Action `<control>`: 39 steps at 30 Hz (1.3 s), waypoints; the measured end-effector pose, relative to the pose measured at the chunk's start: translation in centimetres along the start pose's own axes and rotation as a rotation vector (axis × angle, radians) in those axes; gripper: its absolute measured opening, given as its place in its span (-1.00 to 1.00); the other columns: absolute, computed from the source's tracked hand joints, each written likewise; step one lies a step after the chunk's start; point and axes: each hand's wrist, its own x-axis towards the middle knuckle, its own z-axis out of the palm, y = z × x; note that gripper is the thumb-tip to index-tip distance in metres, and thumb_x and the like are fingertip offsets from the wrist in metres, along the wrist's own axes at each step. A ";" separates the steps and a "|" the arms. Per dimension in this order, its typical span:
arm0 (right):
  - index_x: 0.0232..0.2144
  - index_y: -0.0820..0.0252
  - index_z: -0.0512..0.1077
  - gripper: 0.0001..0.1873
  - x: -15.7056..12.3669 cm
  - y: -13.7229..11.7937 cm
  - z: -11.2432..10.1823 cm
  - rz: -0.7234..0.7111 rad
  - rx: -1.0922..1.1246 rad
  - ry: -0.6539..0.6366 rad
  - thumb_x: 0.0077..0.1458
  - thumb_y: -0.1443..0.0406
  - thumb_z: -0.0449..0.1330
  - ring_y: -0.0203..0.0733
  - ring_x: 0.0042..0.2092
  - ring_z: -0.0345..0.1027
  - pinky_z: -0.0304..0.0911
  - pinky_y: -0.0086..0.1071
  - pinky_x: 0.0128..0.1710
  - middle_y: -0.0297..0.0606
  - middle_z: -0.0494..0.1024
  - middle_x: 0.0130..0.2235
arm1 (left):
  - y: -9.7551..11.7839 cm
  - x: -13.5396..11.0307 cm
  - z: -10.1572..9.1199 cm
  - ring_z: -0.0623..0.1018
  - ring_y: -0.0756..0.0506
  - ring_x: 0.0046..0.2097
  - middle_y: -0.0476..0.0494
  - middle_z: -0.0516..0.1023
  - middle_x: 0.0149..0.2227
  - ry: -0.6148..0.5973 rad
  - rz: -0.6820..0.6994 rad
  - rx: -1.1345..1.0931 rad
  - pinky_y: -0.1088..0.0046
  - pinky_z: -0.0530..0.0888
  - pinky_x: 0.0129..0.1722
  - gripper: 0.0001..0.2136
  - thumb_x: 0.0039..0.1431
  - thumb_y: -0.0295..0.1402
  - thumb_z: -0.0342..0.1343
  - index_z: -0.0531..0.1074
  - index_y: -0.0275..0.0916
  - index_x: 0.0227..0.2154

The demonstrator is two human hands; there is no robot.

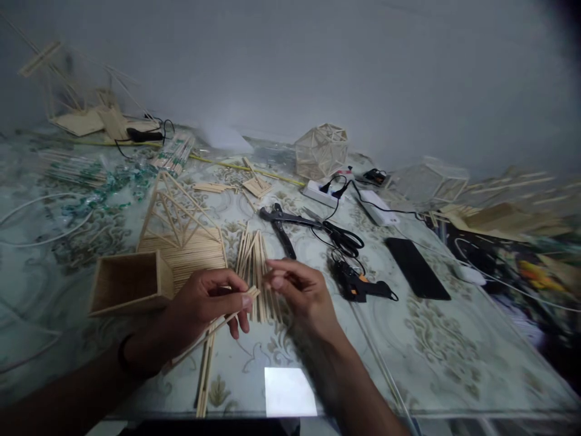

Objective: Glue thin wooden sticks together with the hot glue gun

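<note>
My left hand (204,306) is closed on a thin wooden stick (218,327) that runs down-left from its fingertips. My right hand (299,290) has its fingers curled in a pinch right beside the left fingertips, near the stick's upper end; what it grips is blurred. Just behind both hands lies a loose pile of wooden sticks (255,266) on the patterned table (431,351). More sticks (204,381) lie under my left wrist.
A small wooden box (129,283) and a stick-built roof frame (181,233) sit left of the pile. Black pliers (284,227), a glue gun (358,284), a phone (416,267), a power strip (323,192) with cables and a stick polyhedron (321,150) lie behind and right.
</note>
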 end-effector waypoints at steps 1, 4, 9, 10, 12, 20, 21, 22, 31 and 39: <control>-0.07 0.01 0.71 -0.71 0.0 0.0 -0.5 -0.013 -0.025 0.030 0.18 0.10 0.45 -0.24 -0.39 0.39 0.32 -0.33 -0.33 -0.33 0.57 -0.41 | 0.0 -0.1 0.0 0.57 -0.03 -0.54 0.00 0.63 -0.57 0.004 -0.007 0.023 0.50 0.48 -0.53 -0.88 0.09 -0.35 0.35 0.56 -0.24 -0.47; -0.06 0.03 0.67 -0.74 0.1 -0.1 -1.7 -0.074 -0.071 0.118 0.26 0.10 0.39 -0.24 -0.36 0.37 0.33 -0.33 -0.29 -0.35 0.51 -0.41 | 0.0 -0.3 -0.1 0.54 0.00 -0.54 0.00 0.63 -0.55 -0.002 -0.005 0.074 0.50 0.49 -0.49 -0.89 0.13 -0.38 0.32 0.57 -0.24 -0.47; 0.05 0.05 0.60 -0.67 0.0 -1.2 -3.1 -0.100 -0.220 0.287 0.37 0.06 0.25 -0.27 -0.49 0.25 0.37 -0.31 -0.37 -0.48 0.30 -0.52 | -0.3 -0.1 -0.4 0.58 -0.03 -0.49 -0.02 0.64 -0.53 -0.013 0.052 0.065 0.50 0.49 -0.48 -0.89 0.17 -0.35 0.31 0.59 -0.24 -0.45; 0.09 0.07 0.58 -0.63 0.0 -1.5 -3.5 -0.086 -0.282 0.318 0.37 0.06 0.24 -0.27 -0.52 0.22 0.38 -0.30 -0.40 -0.50 0.28 -0.55 | -0.3 -0.1 -0.5 0.59 -0.03 -0.48 -0.02 0.65 -0.52 -0.014 0.059 0.062 0.50 0.49 -0.48 -0.88 0.17 -0.34 0.31 0.60 -0.24 -0.45; 0.09 0.09 0.58 -0.60 0.0 -2.1 -4.6 -0.080 -0.471 0.324 0.31 0.06 0.29 -0.22 -0.49 0.32 0.46 -0.23 -0.32 -0.46 0.39 -0.54 | -0.2 -0.1 -0.5 0.58 -0.02 -0.50 -0.03 0.65 -0.52 -0.019 0.052 0.063 0.51 0.49 -0.47 -0.88 0.17 -0.34 0.30 0.60 -0.24 -0.45; -0.24 0.10 0.67 -0.70 -2.0 -5.7 -2.5 -0.071 -0.785 0.071 0.35 0.07 0.25 -0.01 -0.14 0.61 0.46 -0.16 -0.03 -0.11 0.73 -0.19 | 0.2 -0.9 0.0 0.60 -0.02 -0.49 -0.06 0.66 -0.53 -0.039 0.073 0.163 0.49 0.53 -0.42 -0.83 0.16 -0.28 0.33 0.59 -0.27 -0.46; -0.24 0.11 0.67 -0.71 -2.4 -6.1 -1.3 -0.027 -0.728 0.008 0.35 0.07 0.25 -0.06 -0.19 0.61 0.46 -0.23 -0.10 -0.15 0.73 -0.24 | 0.0 -1.0 0.1 0.60 -0.02 -0.49 -0.06 0.67 -0.53 -0.037 0.088 0.176 0.49 0.53 -0.42 -0.82 0.16 -0.27 0.33 0.59 -0.27 -0.45; -0.25 0.12 0.66 -0.73 -2.6 -6.3 -0.2 0.011 -0.678 -0.040 0.34 0.08 0.27 -0.10 -0.23 0.60 0.45 -0.28 -0.15 -0.19 0.72 -0.28 | -0.2 -1.0 0.1 0.61 -0.02 -0.49 -0.06 0.67 -0.53 -0.040 0.099 0.187 0.49 0.53 -0.43 -0.83 0.16 -0.27 0.34 0.60 -0.27 -0.44; -0.42 0.18 0.54 -0.72 -1.7 -6.1 3.2 0.130 -0.634 -0.086 0.26 0.14 0.29 -0.24 -0.41 0.39 0.24 -0.39 -0.36 -0.32 0.57 -0.47 | -0.9 -0.6 -0.2 0.64 -0.04 -0.48 -0.04 0.66 -0.54 0.017 0.133 0.253 0.48 0.58 -0.42 -0.85 0.13 -0.29 0.34 0.60 -0.26 -0.44; -0.45 0.19 0.59 -0.73 -0.3 -4.4 3.0 0.145 -0.483 -0.030 0.15 0.12 0.38 -0.26 -0.45 0.35 0.21 -0.38 -0.39 -0.33 0.57 -0.49 | -0.4 0.0 -0.6 0.64 -0.05 -0.48 -0.03 0.64 -0.56 0.073 0.149 0.243 0.46 0.59 -0.41 -0.85 0.10 -0.28 0.33 0.60 -0.25 -0.48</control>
